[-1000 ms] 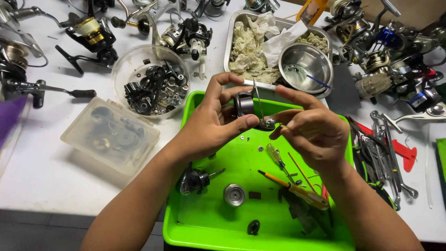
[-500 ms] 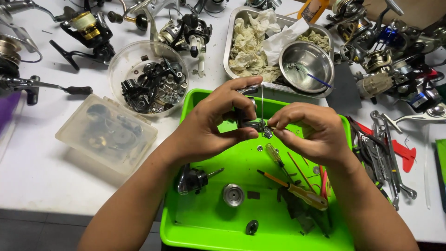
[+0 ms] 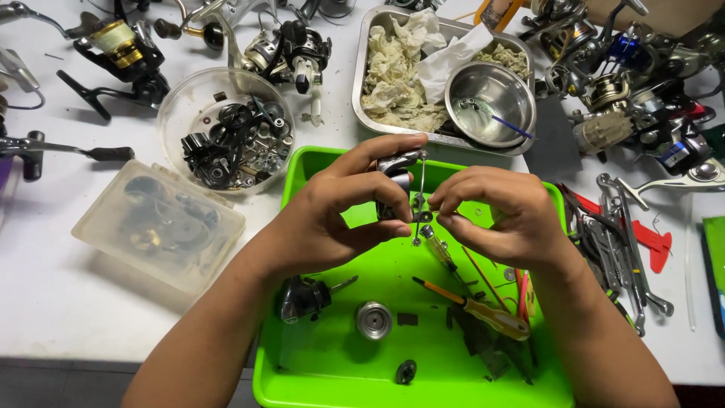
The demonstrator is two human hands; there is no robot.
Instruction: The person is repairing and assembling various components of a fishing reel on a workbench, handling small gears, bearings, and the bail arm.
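**Inspector:** State each hand and where the work sits.

**Operator:** My left hand [image 3: 340,215] is clamped on a small dark reel body [image 3: 394,177], thumb under, fingers over, held above the far half of the green tray [image 3: 302,363]. My right hand [image 3: 502,219] has its fingertips pinched together just right of the reel body. A thin metal shaft [image 3: 419,196] hangs upright between the two hands, a small gear at its lower end. I cannot tell whether the right fingertips actually grip the shaft or only touch near it.

**Inspector:** Surroundings?

**Operator:** In the tray, near side: another reel part [image 3: 302,296], a silver spool [image 3: 374,319], an orange-handled screwdriver [image 3: 483,313]. On the counter [image 3: 68,317], far left of the tray, a clear bowl of dark parts [image 3: 226,128]; far side, a metal pan with rags [image 3: 393,91].

**Inspector:** Advice for doing this step well?

**Operator:** In my judgement, keep the shaft in line with the body, hold the left grip steady, move only the right fingertips, and stay over the tray so a dropped piece lands inside.
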